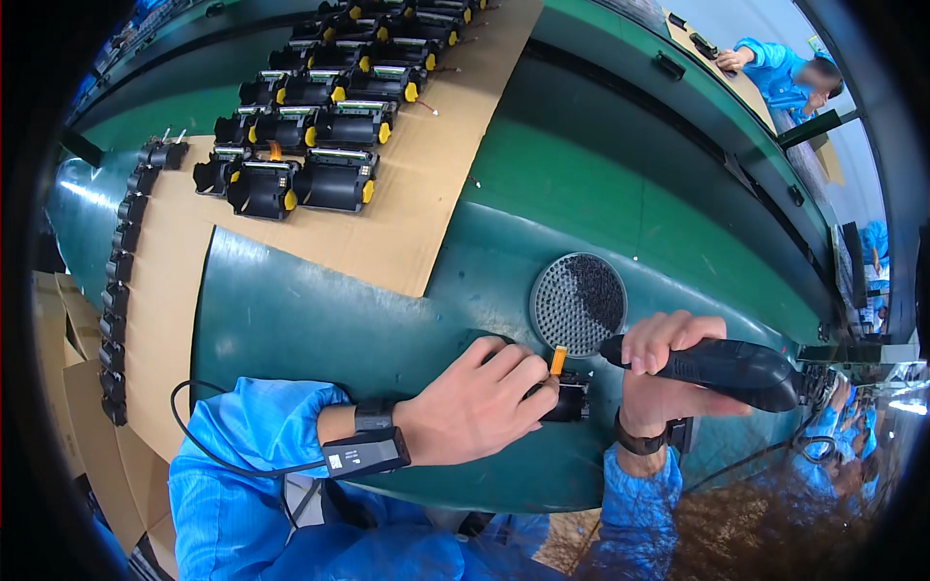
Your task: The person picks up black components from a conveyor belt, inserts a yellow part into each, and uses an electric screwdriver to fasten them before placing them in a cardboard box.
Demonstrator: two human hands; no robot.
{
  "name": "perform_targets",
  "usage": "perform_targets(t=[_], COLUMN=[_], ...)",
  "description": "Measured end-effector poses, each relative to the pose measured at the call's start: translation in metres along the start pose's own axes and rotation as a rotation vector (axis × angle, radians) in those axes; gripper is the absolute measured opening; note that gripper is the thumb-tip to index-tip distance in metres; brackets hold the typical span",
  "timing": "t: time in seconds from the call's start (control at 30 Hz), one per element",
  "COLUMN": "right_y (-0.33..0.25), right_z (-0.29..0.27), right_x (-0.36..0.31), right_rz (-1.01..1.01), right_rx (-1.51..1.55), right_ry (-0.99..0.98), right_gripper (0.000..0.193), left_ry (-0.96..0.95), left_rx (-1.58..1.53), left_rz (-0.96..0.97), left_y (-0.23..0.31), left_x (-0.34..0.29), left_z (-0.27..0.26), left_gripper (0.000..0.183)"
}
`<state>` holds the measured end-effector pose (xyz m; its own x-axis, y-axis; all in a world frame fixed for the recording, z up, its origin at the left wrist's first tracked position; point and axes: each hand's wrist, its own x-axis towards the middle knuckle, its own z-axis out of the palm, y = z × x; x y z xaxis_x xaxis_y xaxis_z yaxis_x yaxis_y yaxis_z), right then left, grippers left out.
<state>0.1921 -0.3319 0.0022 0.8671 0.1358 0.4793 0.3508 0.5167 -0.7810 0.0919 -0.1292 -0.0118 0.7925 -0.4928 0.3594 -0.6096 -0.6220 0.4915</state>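
Note:
My right hand is wrapped round a black electric screwdriver, held almost level with its tip toward the left. That tip is over the near right edge of a round grey tray full of small holes, where many tiny black screws lie along the right side. My left hand is closed on a black plastic housing resting on the table just below the tray. An orange flex cable sticks up from this housing. My left fingers partly cover it.
Rows of black housings with yellow parts stand on cardboard at the far left. A line of smaller black parts runs along the left edge. A co-worker in blue sits at the far right. Cords trail from both wrists.

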Motion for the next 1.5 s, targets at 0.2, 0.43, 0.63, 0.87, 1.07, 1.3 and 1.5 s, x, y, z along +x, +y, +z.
perform_targets(t=[0.2, 0.43, 0.63, 0.87, 1.07, 1.3, 1.5], right_y=[-0.006, -0.049, -0.040, -0.036, -0.034, -0.030, -0.029], right_z=[0.007, 0.025, 0.031, 0.032, 0.033, 0.028, 0.034], right_x=[-0.002, -0.019, -0.028, -0.029, -0.029, -0.035, -0.032], right_rz=[-0.041, -0.023, 0.058, 0.055, 0.039, 0.022, 0.046], right_rx=[-0.035, 0.121, 0.106, 0.075, 0.062, 0.071, 0.037], right_ry=[0.004, -0.098, -0.094, -0.073, -0.075, -0.019, -0.076], right_gripper=[0.097, 0.083, 0.073, 0.071, 0.071, 0.088, 0.082], left_ry=[-0.023, -0.031, -0.032, -0.028, -0.025, -0.030, -0.033], left_rx=[-0.071, -0.129, -0.126, -0.133, -0.142, -0.133, -0.117], left_rz=[-0.014, -0.034, -0.040, -0.035, -0.038, -0.037, -0.046], left_y=[-0.005, -0.009, -0.008, -0.008, -0.009, -0.008, -0.007], left_x=[0.000, -0.001, -0.001, -0.001, -0.002, -0.002, -0.001], left_z=[-0.001, 0.000, 0.000, 0.000, 0.001, 0.000, 0.001], left_gripper=[0.046, 0.047, 0.046, 0.045, 0.046, 0.045, 0.044])
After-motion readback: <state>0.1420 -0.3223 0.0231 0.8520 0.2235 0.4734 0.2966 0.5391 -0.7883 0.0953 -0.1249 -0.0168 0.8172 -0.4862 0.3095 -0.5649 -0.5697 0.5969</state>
